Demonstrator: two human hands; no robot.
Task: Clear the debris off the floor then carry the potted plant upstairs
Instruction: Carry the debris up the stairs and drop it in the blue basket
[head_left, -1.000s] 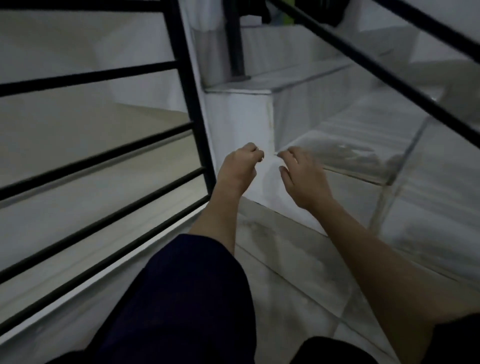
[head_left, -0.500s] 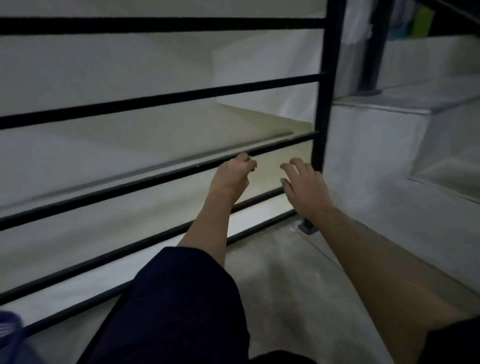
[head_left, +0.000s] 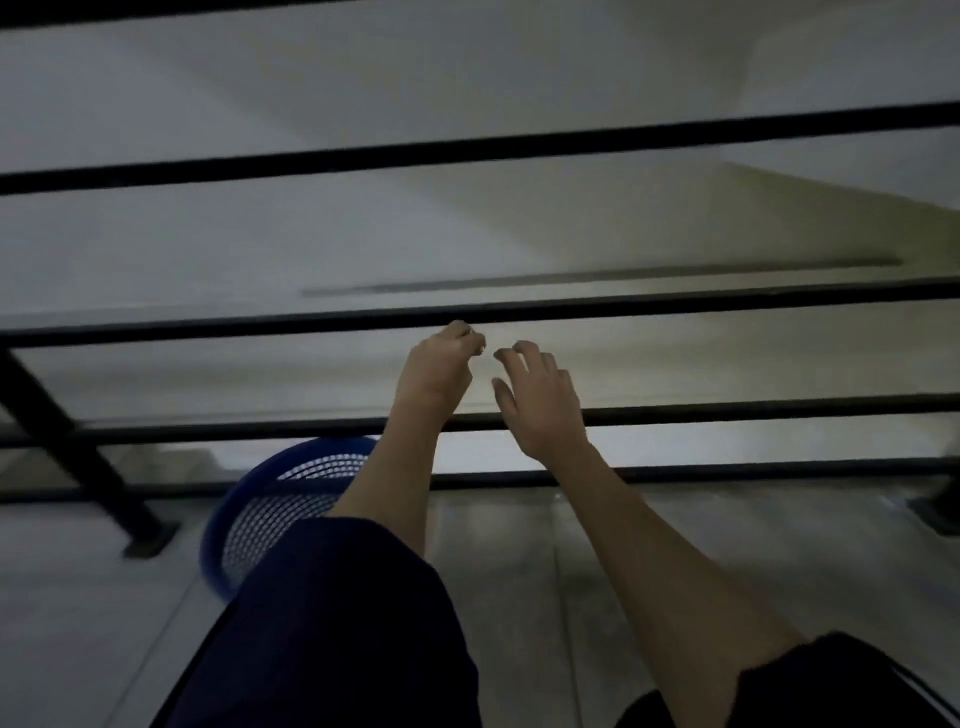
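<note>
My left hand is stretched out in front of me, its fingertips pinched together on a tiny pale bit of debris. Close to its right, my right hand holds nothing, with its fingers apart and loosely curled. Both hands hang in front of the black railing. A blue mesh basket stands on the floor below my left forearm, which partly hides it along with my dark sleeve. No potted plant is in view.
Horizontal black railing bars cross the whole view, with a slanted post and its foot at the left and another foot at the right edge. Grey tiled floor lies beneath my arms. Beyond the bars are pale walls.
The view has swung left, away from the white steps and along the railing, and the blue basket has come into sight. My hands have kept the same pose, the left one still pinched.
</note>
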